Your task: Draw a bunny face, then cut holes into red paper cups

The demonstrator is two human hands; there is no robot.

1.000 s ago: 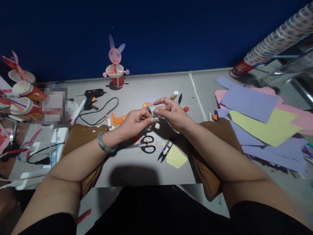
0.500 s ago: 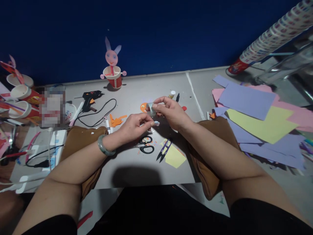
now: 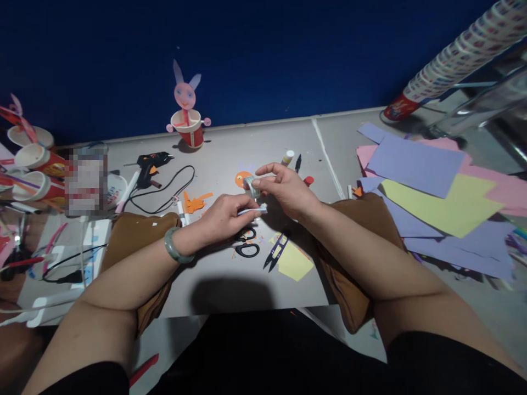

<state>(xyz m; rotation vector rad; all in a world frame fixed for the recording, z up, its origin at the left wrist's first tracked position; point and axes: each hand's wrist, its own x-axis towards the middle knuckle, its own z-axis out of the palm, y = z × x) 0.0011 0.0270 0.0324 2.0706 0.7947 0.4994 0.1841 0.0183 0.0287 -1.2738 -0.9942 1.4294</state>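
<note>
My right hand [image 3: 284, 186] is closed on a roll of clear tape [image 3: 254, 187], its fingers and thumb gripping the rim. Just below it, my left hand [image 3: 231, 213] pinches a thin pale-blue strip [image 3: 258, 210] between thumb and fingers; whether it is paper or plastic I cannot tell. An orange paper disc with an eye [image 3: 242, 179] lies behind the tape, partly covered by it. Beneath the hands are black-handled scissors [image 3: 247, 250], partly hidden by the left hand. Purple thread snips [image 3: 276, 251] lie on a yellow paper piece [image 3: 297, 263].
A glue gun [image 3: 150, 167] with its cord and orange paper scraps [image 3: 195, 202] lie left. A rabbit figure in a paper cup [image 3: 190, 131] stands at the back. Coloured paper sheets [image 3: 415, 164] and stacked cups [image 3: 448, 66] are right. Brown cushions [image 3: 135, 247] lie under both forearms.
The tape roll has tilted and shifted slightly left in my right hand. More of the pale strip shows along my left fingers, now lying nearly level. The view has shifted a little.
</note>
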